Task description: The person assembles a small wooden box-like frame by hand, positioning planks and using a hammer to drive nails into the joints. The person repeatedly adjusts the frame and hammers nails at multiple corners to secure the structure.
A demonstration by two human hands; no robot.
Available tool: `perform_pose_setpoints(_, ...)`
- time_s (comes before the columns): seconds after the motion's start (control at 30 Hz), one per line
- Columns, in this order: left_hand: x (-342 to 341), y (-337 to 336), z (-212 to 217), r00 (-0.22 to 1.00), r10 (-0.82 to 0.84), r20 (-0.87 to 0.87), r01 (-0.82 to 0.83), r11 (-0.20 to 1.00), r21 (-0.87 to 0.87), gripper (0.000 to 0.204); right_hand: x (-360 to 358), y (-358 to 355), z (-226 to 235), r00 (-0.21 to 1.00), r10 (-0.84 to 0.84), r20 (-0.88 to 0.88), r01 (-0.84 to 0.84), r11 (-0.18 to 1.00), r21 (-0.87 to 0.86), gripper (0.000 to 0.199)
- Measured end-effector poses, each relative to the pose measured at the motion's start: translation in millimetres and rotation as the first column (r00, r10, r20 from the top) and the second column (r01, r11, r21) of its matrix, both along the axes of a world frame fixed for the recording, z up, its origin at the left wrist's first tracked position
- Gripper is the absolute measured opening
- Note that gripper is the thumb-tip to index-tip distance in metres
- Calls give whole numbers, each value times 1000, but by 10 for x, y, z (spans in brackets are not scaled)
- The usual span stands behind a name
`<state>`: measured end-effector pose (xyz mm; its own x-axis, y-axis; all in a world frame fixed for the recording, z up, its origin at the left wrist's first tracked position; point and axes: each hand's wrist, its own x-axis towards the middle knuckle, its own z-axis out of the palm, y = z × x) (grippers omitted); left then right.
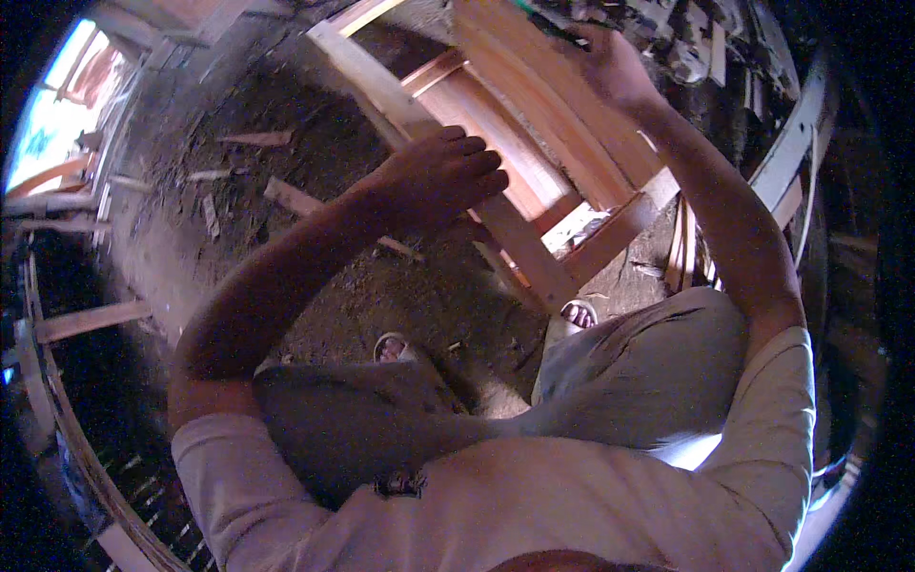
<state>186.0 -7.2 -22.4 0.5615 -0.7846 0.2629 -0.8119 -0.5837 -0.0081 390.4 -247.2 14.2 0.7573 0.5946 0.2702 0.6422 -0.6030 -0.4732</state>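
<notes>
A wooden frame (529,250) of reddish boards lies in front of me, with a wide plank (548,100) along its right part. Over its left rail my left hand (448,176) is closed, knuckles up and fingers curled around the wood. Farther off and to the right, my right hand (615,76) is closed around a slim green and dark tool (548,24). The tool's far end runs out at the top of the view, so its kind cannot be made out. Light falls across the inner panel (486,133) of the frame.
Scraps of wood (295,197) lie on the dirt floor (315,276) to the left. Shavings and offcuts (686,48) are heaped at the far right. Long boards (796,138) lean at the right edge. My sandalled feet (579,313) are close to the frame's near corner.
</notes>
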Motion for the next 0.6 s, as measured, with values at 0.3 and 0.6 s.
perform_pose_setpoints(0.3,-41,-13,54,993,36,-114,-35,999,12,75,-12,-156,-120,980,-158,-118,166,984,64,49)
perform_pose_setpoints(0.6,54,1275,8,695,718,-45,-636,584,-503,23,80,-341,399,962,-118,248,119,993,9,32)
